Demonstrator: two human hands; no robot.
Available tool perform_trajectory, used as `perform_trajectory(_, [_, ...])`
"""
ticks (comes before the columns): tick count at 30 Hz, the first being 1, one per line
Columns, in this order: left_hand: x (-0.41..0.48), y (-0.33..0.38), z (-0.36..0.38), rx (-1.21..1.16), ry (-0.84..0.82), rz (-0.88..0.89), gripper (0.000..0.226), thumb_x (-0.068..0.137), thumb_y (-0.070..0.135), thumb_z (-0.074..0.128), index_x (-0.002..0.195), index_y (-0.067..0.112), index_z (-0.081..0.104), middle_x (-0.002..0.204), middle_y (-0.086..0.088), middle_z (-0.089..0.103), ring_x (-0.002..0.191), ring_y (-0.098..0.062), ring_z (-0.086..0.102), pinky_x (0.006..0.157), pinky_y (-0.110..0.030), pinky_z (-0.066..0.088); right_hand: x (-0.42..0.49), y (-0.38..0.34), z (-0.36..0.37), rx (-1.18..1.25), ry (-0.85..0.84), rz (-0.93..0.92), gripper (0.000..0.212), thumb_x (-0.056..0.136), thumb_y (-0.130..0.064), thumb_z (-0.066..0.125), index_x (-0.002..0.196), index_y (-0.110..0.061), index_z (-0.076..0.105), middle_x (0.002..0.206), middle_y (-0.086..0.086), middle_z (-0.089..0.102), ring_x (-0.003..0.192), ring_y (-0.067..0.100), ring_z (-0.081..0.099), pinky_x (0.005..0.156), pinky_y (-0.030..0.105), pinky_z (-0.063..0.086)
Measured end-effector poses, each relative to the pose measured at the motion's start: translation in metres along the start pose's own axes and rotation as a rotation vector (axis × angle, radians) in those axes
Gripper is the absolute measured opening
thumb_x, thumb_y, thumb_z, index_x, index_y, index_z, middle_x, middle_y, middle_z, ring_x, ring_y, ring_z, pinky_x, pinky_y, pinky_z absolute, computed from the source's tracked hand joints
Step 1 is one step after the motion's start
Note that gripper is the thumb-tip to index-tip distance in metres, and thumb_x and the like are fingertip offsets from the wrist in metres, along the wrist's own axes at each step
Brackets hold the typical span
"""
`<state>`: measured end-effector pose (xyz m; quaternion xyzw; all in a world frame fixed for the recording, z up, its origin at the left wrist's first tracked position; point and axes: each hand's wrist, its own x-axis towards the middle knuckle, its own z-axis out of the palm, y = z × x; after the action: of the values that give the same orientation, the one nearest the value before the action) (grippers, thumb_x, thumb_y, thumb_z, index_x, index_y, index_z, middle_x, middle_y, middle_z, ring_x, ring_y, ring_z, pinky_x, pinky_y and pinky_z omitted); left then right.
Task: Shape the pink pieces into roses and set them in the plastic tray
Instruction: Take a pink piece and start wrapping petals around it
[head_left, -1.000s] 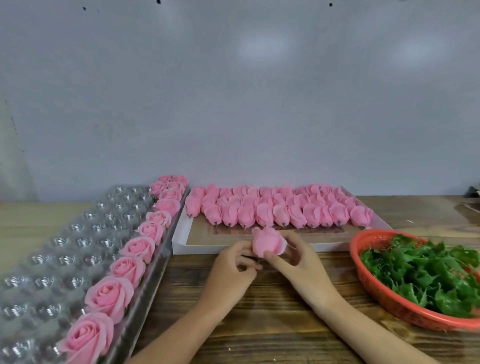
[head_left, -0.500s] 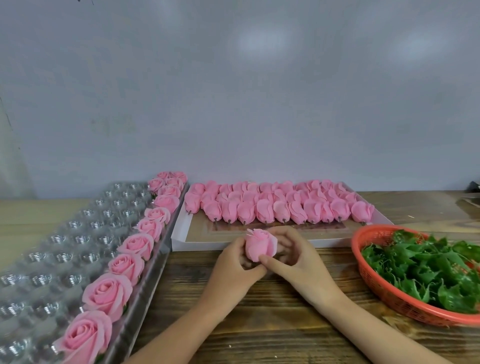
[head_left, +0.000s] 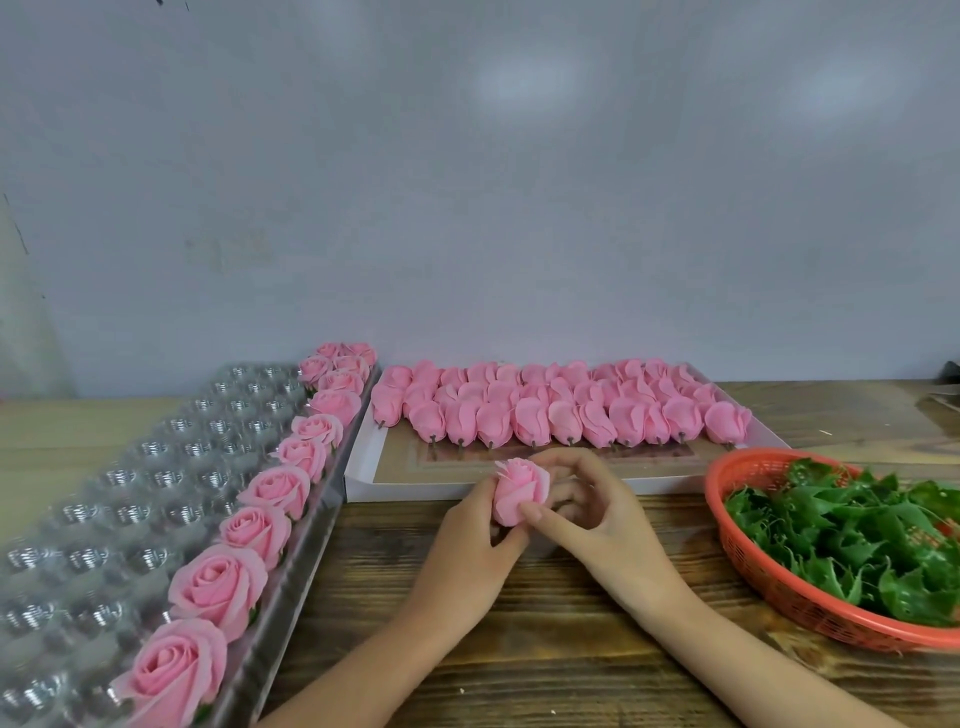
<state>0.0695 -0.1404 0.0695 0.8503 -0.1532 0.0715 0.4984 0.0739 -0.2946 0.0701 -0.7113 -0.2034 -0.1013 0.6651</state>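
**One rose in two hands, three containers on the table**

One pink rose (head_left: 519, 493) is held over the wooden table (head_left: 519, 649), just in front of the flat box (head_left: 405, 491). The left hand (head_left: 467, 545) is curled round its base, and its side is pinched by the right hand (head_left: 597, 514). In the plastic tray (head_left: 130, 493), about eleven finished roses (head_left: 218, 587) are set along the right edge; the far ones cannot be counted exactly. Many unshaped pink pieces (head_left: 530, 423) are laid in rows in the box. One orange basket (head_left: 779, 597) is filled with green leaves (head_left: 857, 530).

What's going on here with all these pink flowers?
A person is shaping one pink bud over the wooden table: the left hand holds its base, the right hand pinches its side. Finished roses fill one row of the plastic tray. Many unshaped pink pieces lie on the white box, next to an orange basket of green leaves.
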Motion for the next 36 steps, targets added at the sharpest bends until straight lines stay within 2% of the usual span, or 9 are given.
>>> perform_trajectory(5, [-0.0037, -0.0030, 0.0027, 0.195, 0.025, 0.049, 0.029, 0.090, 0.033, 0.059, 0.118, 0.034, 0.049, 0.097, 0.016, 0.063, 0.085, 0.001, 0.060, 0.072, -0.021, 0.051, -0.0012, -0.0025, -0.0003, -0.047, -0.010, 0.016, 0.030, 0.076, -0.039, 0.077, 0.103, -0.035, 0.066, 0.101, -0.003, 0.072, 0.089, 0.018, 0.069, 0.078, 0.033, 0.055])
perform_trajectory(10, [-0.0019, -0.0013, 0.0016, 0.098, 0.022, -0.021, 0.035, 0.082, 0.040, 0.064, 0.115, 0.030, 0.053, 0.102, 0.016, 0.064, 0.092, 0.001, 0.060, 0.081, -0.035, 0.054, -0.0014, -0.0015, -0.0017, -0.068, -0.040, 0.036, 0.024, 0.088, -0.007, 0.072, 0.107, -0.020, 0.065, 0.101, 0.000, 0.073, 0.091, 0.021, 0.070, 0.080, 0.037, 0.056])
perform_trajectory(13, [-0.0013, 0.0008, 0.0000, -0.009, 0.030, -0.057, 0.041, 0.063, 0.055, 0.060, 0.101, 0.039, 0.054, 0.098, 0.021, 0.062, 0.089, 0.010, 0.057, 0.079, -0.026, 0.052, -0.0019, -0.0031, -0.0014, -0.084, -0.073, 0.037, 0.023, 0.089, -0.001, 0.069, 0.108, -0.013, 0.064, 0.102, 0.000, 0.072, 0.093, 0.019, 0.068, 0.075, 0.026, 0.053])
perform_trajectory(16, [-0.0005, 0.0019, -0.0020, -0.068, 0.027, -0.063, 0.048, 0.055, 0.059, 0.059, 0.099, 0.042, 0.059, 0.097, 0.020, 0.066, 0.090, 0.013, 0.058, 0.077, -0.015, 0.048, -0.0026, -0.0058, -0.0012, -0.106, -0.110, 0.024, 0.026, 0.088, 0.002, 0.068, 0.109, -0.012, 0.063, 0.105, -0.003, 0.071, 0.096, 0.017, 0.067, 0.078, 0.025, 0.053])
perform_trajectory(19, [0.0000, 0.0035, -0.0032, -0.119, -0.007, -0.023, 0.052, 0.059, 0.054, 0.063, 0.106, 0.032, 0.068, 0.100, 0.019, 0.070, 0.095, 0.006, 0.063, 0.085, -0.020, 0.051, -0.0025, -0.0072, -0.0012, -0.096, -0.113, 0.012, 0.028, 0.088, 0.002, 0.069, 0.110, -0.012, 0.061, 0.103, -0.004, 0.070, 0.091, 0.013, 0.066, 0.075, 0.026, 0.052])
perform_trajectory(24, [-0.0007, 0.0017, -0.0027, -0.073, 0.007, -0.001, 0.023, 0.082, 0.026, 0.068, 0.104, 0.032, 0.069, 0.097, 0.017, 0.071, 0.093, 0.003, 0.064, 0.085, -0.027, 0.054, -0.0024, -0.0051, 0.0001, -0.046, -0.085, 0.038, 0.034, 0.084, -0.004, 0.075, 0.113, -0.015, 0.061, 0.101, 0.002, 0.071, 0.083, 0.020, 0.064, 0.072, 0.029, 0.050])
perform_trajectory(31, [-0.0008, 0.0021, -0.0014, 0.048, 0.004, -0.018, 0.024, 0.085, 0.036, 0.066, 0.108, 0.029, 0.066, 0.096, 0.014, 0.070, 0.090, 0.000, 0.063, 0.083, -0.030, 0.054, -0.0040, -0.0066, 0.0021, -0.050, -0.083, 0.077, 0.036, 0.080, -0.011, 0.079, 0.114, -0.014, 0.065, 0.105, 0.005, 0.073, 0.092, 0.040, 0.066, 0.086, 0.053, 0.051])
perform_trajectory(33, [-0.0009, 0.0018, -0.0013, 0.068, 0.012, -0.022, 0.023, 0.085, 0.037, 0.065, 0.107, 0.029, 0.066, 0.094, 0.013, 0.069, 0.088, -0.001, 0.063, 0.081, -0.029, 0.054, -0.0033, -0.0067, 0.0024, -0.076, -0.103, 0.101, 0.041, 0.078, -0.008, 0.081, 0.115, -0.014, 0.065, 0.100, 0.004, 0.074, 0.082, 0.035, 0.065, 0.081, 0.049, 0.052])
perform_trajectory(36, [-0.0007, 0.0012, -0.0012, 0.065, 0.007, -0.037, 0.016, 0.086, 0.036, 0.062, 0.101, 0.032, 0.066, 0.091, 0.012, 0.069, 0.085, -0.002, 0.063, 0.078, -0.028, 0.054, -0.0029, -0.0065, 0.0028, -0.123, -0.132, 0.121, 0.043, 0.076, -0.009, 0.084, 0.115, -0.016, 0.066, 0.084, -0.007, 0.069, 0.067, 0.012, 0.053, 0.066, 0.026, 0.045])
